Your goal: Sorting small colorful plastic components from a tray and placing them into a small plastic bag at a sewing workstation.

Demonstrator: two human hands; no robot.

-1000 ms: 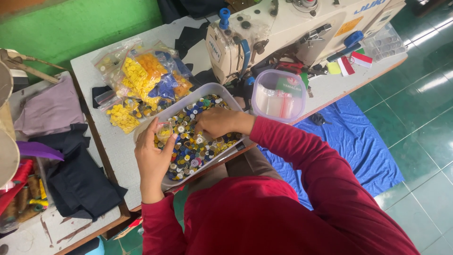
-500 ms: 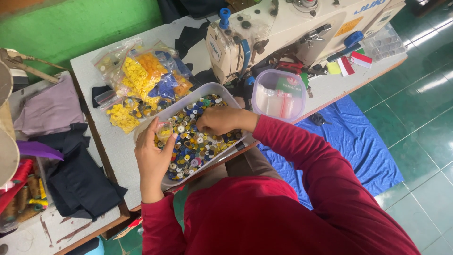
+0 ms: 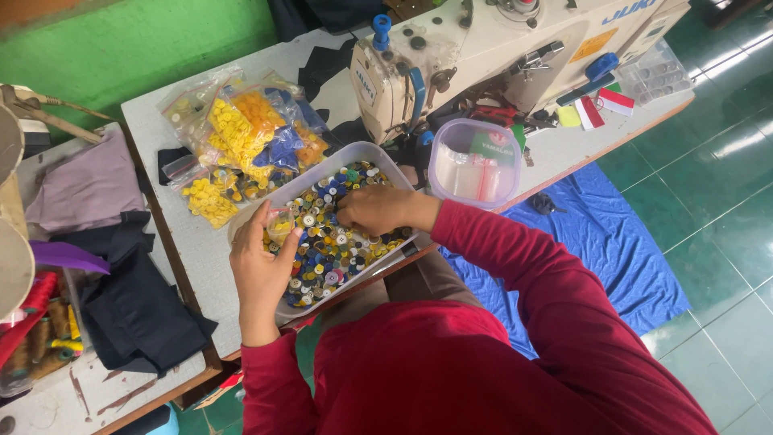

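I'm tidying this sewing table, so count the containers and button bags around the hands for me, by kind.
Tray of loose mixed buttons, under the right hand and beside the left hand: 1
Round clear tub with lilac rim: 1
Clear compartment box at the table's far end: 1
Clear bags of buttons: a heap, too overlapped to count exactly
Total: 3 containers, plus the bag heap

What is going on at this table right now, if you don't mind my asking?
A person in a red top is sorting through a tray of mixed buttons. The right hand picks among the buttons, while the left hand holds a small clear bag at the tray's edge. Bags of yellow buttons and a sewing machine sit behind.
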